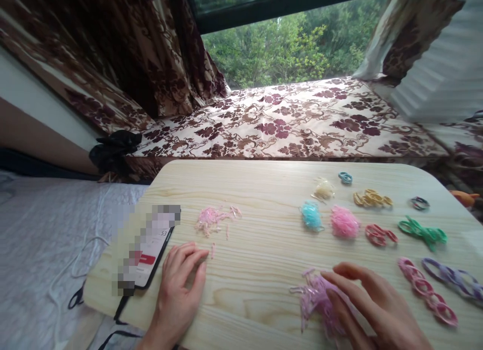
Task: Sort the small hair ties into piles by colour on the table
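Observation:
My left hand (pixel 180 279) rests on the table beside the phone, its fingers loosely bent and thumb apart from the index finger. Just past its index fingertip lies a small pink elastic band (pixel 213 250). A loose heap of pink and pale elastic bands (pixel 211 219) is farther up. My right hand (pixel 372 302) is over a pile of purple elastic bands (pixel 317 294), with thumb and index fingertips at the pile and fingers apart. No band shows clearly between them; the palm side is hidden.
Beyond my right hand lie piles of blue bands (pixel 311 215), pink bands (pixel 344 221) and cream bands (pixel 323 189). Hair ties in yellow (pixel 372 198), red (pixel 380 234), green (pixel 422 232), pink (pixel 426 289) and purple (pixel 453 277) line the right. A phone (pixel 151 254) with a cable lies left.

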Tool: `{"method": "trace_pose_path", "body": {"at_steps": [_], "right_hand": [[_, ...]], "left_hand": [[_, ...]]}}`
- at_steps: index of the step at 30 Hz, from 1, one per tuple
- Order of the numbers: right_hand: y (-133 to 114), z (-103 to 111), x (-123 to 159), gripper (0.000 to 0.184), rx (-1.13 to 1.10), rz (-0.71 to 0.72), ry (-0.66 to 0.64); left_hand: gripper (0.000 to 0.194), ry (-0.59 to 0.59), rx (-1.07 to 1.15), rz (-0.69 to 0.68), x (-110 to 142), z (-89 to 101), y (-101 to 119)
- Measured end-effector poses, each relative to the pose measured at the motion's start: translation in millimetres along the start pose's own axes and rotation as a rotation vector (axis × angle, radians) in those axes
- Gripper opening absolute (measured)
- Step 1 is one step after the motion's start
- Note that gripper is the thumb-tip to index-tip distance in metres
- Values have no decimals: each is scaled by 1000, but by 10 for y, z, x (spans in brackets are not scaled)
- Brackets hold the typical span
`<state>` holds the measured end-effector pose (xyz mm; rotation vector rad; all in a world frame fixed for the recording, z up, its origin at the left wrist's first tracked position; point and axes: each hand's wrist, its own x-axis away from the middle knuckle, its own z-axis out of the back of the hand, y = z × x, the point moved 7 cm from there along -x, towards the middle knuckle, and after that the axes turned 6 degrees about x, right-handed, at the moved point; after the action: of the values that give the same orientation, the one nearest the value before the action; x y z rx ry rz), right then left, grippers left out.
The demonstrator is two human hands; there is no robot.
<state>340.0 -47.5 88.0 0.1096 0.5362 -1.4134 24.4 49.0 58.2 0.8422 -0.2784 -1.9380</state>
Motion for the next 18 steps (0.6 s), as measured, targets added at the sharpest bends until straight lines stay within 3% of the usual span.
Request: {"method": "trace_pose_path", "body": {"at_steps": [3, 7, 13, 16, 18], "right_hand": [[-145, -130, -66, 34, 79, 47, 30], [-318, -272, -36, 27, 121, 176, 43], [-142, -161, 67, 31, 83, 119, 19], [-221, -148, 17, 40, 181, 197, 62], [-349, -191, -31, 33, 223, 268, 127]], "left_hand": [[22, 6, -10, -2, 2, -1, -4], [22, 4, -8, -9, 8, -8, -7], [22, -5, 14, -3, 15, -19, -2], [22, 5, 16, -11, 18, -18, -6], [21, 17, 16, -17, 20, -18, -12]]}}
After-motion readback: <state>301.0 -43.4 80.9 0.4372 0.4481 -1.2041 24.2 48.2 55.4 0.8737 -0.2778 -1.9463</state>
